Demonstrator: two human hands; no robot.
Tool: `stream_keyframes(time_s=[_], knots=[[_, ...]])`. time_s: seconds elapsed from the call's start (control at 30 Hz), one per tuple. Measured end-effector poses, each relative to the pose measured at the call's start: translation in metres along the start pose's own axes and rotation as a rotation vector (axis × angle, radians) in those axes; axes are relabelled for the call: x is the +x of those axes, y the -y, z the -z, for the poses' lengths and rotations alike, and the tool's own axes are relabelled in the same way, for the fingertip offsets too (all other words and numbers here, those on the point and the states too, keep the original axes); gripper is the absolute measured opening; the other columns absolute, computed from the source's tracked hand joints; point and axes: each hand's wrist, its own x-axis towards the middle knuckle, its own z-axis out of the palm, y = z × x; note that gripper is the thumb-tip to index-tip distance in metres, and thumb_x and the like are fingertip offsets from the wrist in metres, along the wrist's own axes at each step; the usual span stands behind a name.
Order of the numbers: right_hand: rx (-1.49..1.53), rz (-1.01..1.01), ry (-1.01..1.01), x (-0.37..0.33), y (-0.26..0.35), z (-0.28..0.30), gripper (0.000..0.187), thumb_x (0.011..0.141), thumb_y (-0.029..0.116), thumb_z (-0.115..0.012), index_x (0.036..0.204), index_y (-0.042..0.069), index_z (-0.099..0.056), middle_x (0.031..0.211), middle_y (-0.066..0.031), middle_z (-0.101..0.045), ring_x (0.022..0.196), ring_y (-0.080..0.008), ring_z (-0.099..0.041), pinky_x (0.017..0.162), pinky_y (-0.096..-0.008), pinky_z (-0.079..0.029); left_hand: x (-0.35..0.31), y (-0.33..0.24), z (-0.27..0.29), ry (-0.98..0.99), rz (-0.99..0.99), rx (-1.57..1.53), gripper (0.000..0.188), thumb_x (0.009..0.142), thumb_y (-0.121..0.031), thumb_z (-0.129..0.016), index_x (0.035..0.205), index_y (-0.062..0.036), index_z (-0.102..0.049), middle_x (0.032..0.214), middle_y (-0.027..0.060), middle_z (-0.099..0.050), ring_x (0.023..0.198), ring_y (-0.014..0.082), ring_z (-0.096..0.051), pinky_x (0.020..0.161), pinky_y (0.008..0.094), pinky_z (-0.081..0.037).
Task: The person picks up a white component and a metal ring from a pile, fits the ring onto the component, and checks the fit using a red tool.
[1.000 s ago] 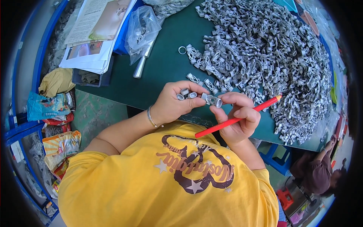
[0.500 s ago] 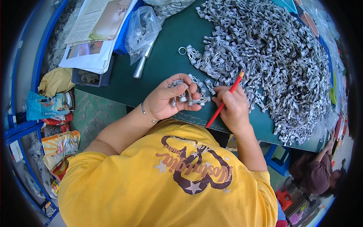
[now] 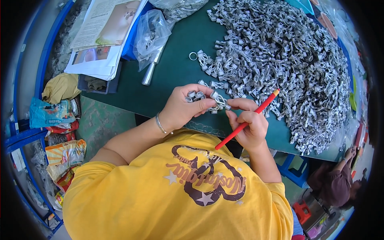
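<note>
My left hand (image 3: pixel 185 102) is closed around several small silvery metal loop pieces with ridged collars. One such metal loop piece (image 3: pixel 219 99) sticks out past its thumb and fingers toward the right. My right hand (image 3: pixel 251 125) grips a red pencil-like stick (image 3: pixel 234 136) slanting across the palm, its yellowish tip pointing up and right. The thumb and index finger of that hand are apart, close to the end of the protruding piece; whether they touch it I cannot tell. A big heap of the same metal pieces (image 3: pixel 280 52) covers the table's right side.
A green tabletop (image 3: pixel 182 66) lies under everything. A loose ring (image 3: pixel 193 56) sits left of the heap. Further left are a metal-handled tool (image 3: pixel 149 74), a clear plastic bag (image 3: pixel 150 38) and stacked papers (image 3: pixel 96 62). Another person (image 3: pixel 336 182) is at lower right, beyond a blue stool (image 3: pixel 294 170).
My left hand's fingers have closed in and turned over the pieces, with one now protruding. My right hand has shifted slightly down and right, and the red stick's tip has moved right and down.
</note>
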Motion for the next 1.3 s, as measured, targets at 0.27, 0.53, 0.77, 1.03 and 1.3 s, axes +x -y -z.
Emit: stream_keyframes(time_s=[0.27, 0.53, 0.77, 1.03, 1.3], knots=[[0.045, 0.006, -0.019, -0.003, -0.001, 0.000, 0.029, 0.069, -0.011, -0.068, 0.079, 0.004, -0.045, 0.090, -0.0179, -0.063, 0.075, -0.0283, -0.062, 0.063, -0.0319, -0.051, -0.004, -0.009, -0.002, 0.003, -0.267, 0.295, 0.023, 0.079, -0.004, -0.069, 0.101, -0.0007, -0.062, 0.084, 0.0023, -0.064, 0.065, 0.0035, -0.053, 0.055, 0.0171, -0.042], [0.083, -0.063, -0.012, -0.006, 0.001, 0.002, 0.026, 0.071, -0.008, -0.068, 0.084, 0.002, -0.048, 0.094, -0.0187, -0.062, 0.078, -0.0275, -0.061, 0.066, -0.0323, -0.050, -0.003, -0.005, 0.000, 0.002, -0.352, 0.348, 0.020, 0.079, -0.004, -0.069, 0.098, -0.0007, -0.063, 0.085, 0.0037, -0.065, 0.069, 0.0042, -0.057, 0.059, 0.0164, -0.045], [0.103, -0.113, -0.243, -0.008, -0.001, -0.003, 0.056, 0.096, 0.036, -0.040, 0.128, -0.010, -0.038, 0.097, -0.0203, -0.062, 0.081, -0.0254, -0.061, 0.074, -0.0321, -0.050, -0.008, -0.012, -0.005, -0.051, -0.264, 0.320, 0.021, 0.076, -0.008, -0.073, 0.093, -0.0009, -0.065, 0.083, 0.0028, -0.064, 0.072, 0.0054, -0.056, 0.063, 0.0187, -0.044], [0.180, -0.023, -0.333, -0.006, 0.010, -0.010, 0.012, 0.080, -0.004, -0.061, 0.089, -0.004, -0.053, 0.074, -0.0126, -0.061, 0.063, -0.0206, -0.060, 0.060, -0.0286, -0.047, -0.006, -0.010, -0.005, -0.060, -0.366, 0.367, 0.019, 0.077, -0.001, -0.069, 0.094, -0.0008, -0.061, 0.085, 0.0045, -0.065, 0.068, 0.0049, -0.058, 0.058, 0.0167, -0.045], [0.163, -0.084, -0.247, -0.002, 0.012, -0.014, 0.013, 0.079, -0.007, -0.059, 0.081, 0.001, -0.050, 0.063, -0.0073, -0.059, 0.054, -0.0185, -0.057, 0.055, -0.0282, -0.042, -0.007, -0.009, -0.005, -0.047, -0.417, 0.430, 0.019, 0.075, -0.001, -0.071, 0.092, 0.0004, -0.061, 0.086, 0.0057, -0.065, 0.074, 0.0074, -0.061, 0.066, 0.0190, -0.048]])
